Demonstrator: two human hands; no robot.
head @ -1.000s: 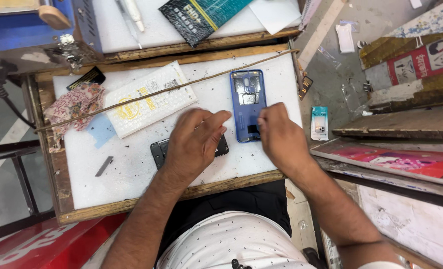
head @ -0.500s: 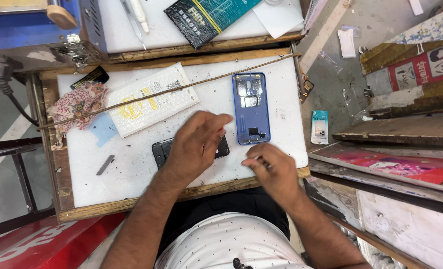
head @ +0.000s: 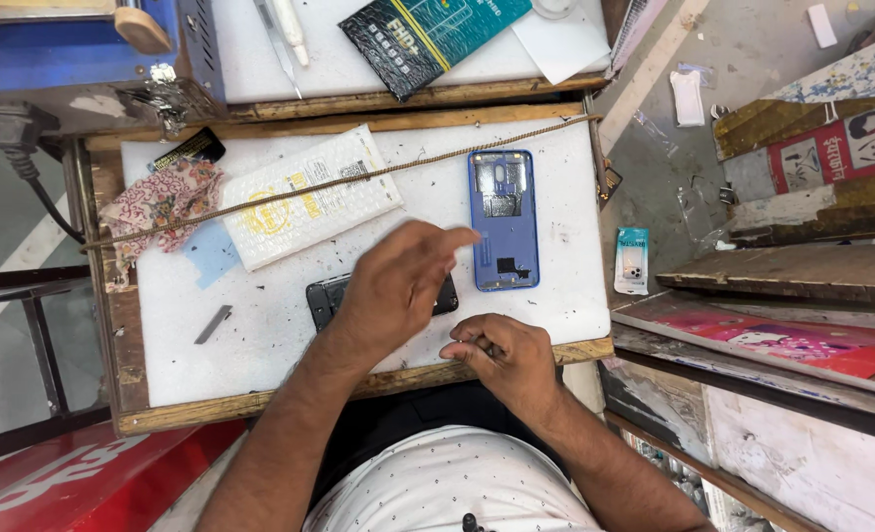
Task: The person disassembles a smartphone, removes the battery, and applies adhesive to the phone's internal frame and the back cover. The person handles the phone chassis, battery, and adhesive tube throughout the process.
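Hovering palm-down over a dark flat rectangular phone part (head: pixel 331 296) on the white work board (head: pixel 270 355): left hand (head: pixel 393 286), fingers loosely spread and stretched toward the blue open-backed phone frame (head: pixel 503 219), forefinger tip almost at its near-left edge, apparently apart from it. Nothing clamped in that hand; slack and open, covering most of the dark part so that only its two ends show. Resting curled at the front wooden edge of the board: right hand (head: pixel 501 355), fingertips (head: pixel 467 347) pinched close together, perhaps on something very small; cannot tell whether anything sits between them.

Risks, as a judgement: a tiny piece, if one is pinched there, slipping off the board's edge into the lap, because the right hand sits right at the rim. Wrist or forearm dragging the dark part sideways, since the left arm crosses directly over it. Snagging the thin brown cord (head: pixel 339 182) stretched across the board and tugging the white bubble-wrap pouch (head: pixel 304 207) beneath it, should the left hand reach further up.

Elsewhere: patterned pink cloth (head: pixel 162 202) at the left edge, small grey metal strip (head: pixel 213 323) lying alone lower left, well apart from both hands.
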